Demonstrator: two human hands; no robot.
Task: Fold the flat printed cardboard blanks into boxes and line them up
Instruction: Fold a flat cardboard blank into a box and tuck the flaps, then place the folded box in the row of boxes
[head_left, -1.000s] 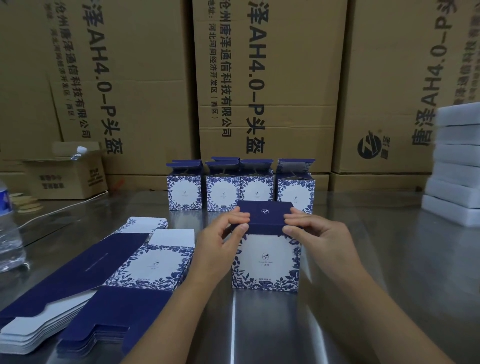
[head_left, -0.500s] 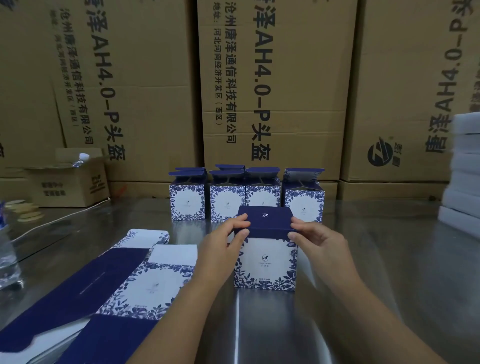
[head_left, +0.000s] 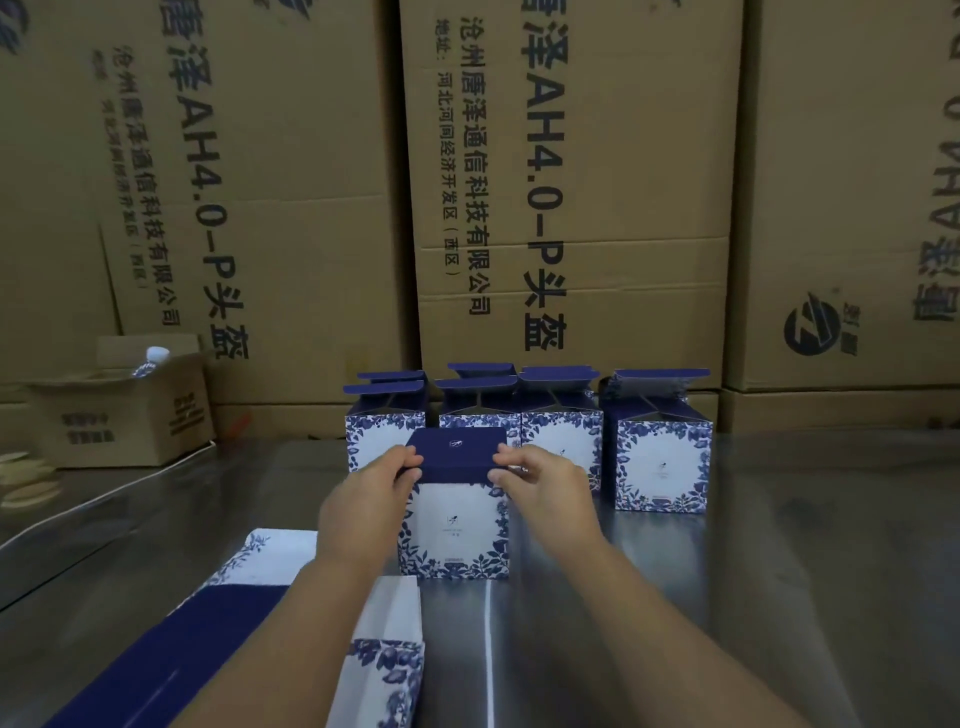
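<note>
head view, nearest first: flat printed blanks (head_left: 376, 670) lie at the lower left of the steel table (head_left: 779, 571), navy and floral white panels up, with the left forearm passing over them. just beyond, one folded box (head_left: 454, 525) stands upright on the table between the two hands, its navy top flap down flat. the left hand (head_left: 363, 499) pinches the flap's left edge, thumb at the front corner and fingers curled over the top. the right hand (head_left: 545, 493) grips the right edge the same way. the box's long axis is vertical and it sits squarely between both sets of fingers, neither hand nearer. directly behind it stands the row of folded boxes (head_left: 563, 441), four across with top flaps open; the held box hides part of the second. either free end of that row lies beyond the fingers and off to one side, so the box probably needs carrying forward and sideways. stacked shipping cartons (head_left: 571, 208) wall off the back.
</note>
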